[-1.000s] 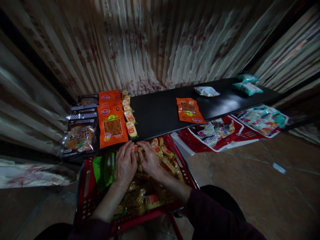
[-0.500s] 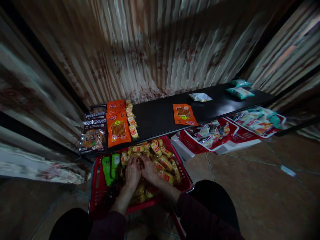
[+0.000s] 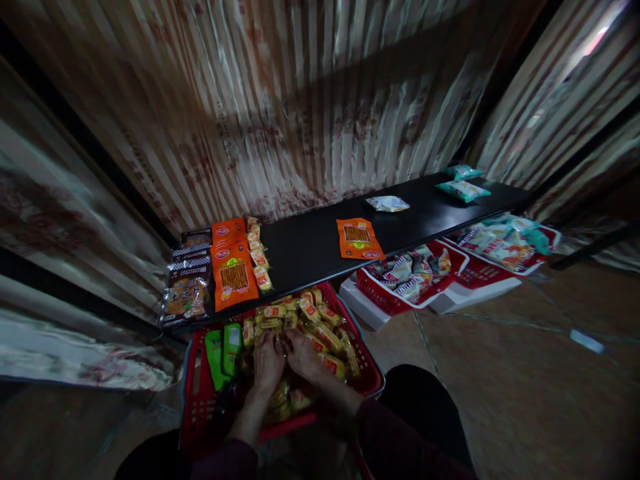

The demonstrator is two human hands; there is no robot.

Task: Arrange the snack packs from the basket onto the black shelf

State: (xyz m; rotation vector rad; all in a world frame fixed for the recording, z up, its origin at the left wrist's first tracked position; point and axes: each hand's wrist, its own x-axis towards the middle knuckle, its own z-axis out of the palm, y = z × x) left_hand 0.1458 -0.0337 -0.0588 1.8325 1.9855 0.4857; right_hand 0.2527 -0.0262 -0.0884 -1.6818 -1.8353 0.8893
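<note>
A red shopping basket (image 3: 373, 373) stands in front of me, below the shelf edge. Many small clear-wrapped yellow biscuit packs (image 3: 327, 337) fill most of it, and two green packets (image 3: 231, 348) lie at its left. Down among the biscuit packs, my left hand (image 3: 270, 360) is closed, fingers curled around some of them. Close beside it, my right hand (image 3: 301, 353) is closed on packs too, the fingertips of both hands almost meeting. How many packs they grip is hidden. On the shelf above, a row of the same biscuit packs (image 3: 261, 277) lies beside orange snack bags (image 3: 235, 273).
The black shelf (image 3: 300, 250) also bears dark potato-snack bags (image 3: 187, 297), a single orange bag (image 3: 359, 239), a white packet (image 3: 388, 203) and teal packets (image 3: 464, 191). Red baskets of snacks (image 3: 413, 273) stand under its right half. A pleated curtain (image 3: 320, 120) hangs behind.
The view has shifted slightly, so the shelf's right part appears further left. Both hands stay among the biscuit packs in the basket, with only small finger movement.
</note>
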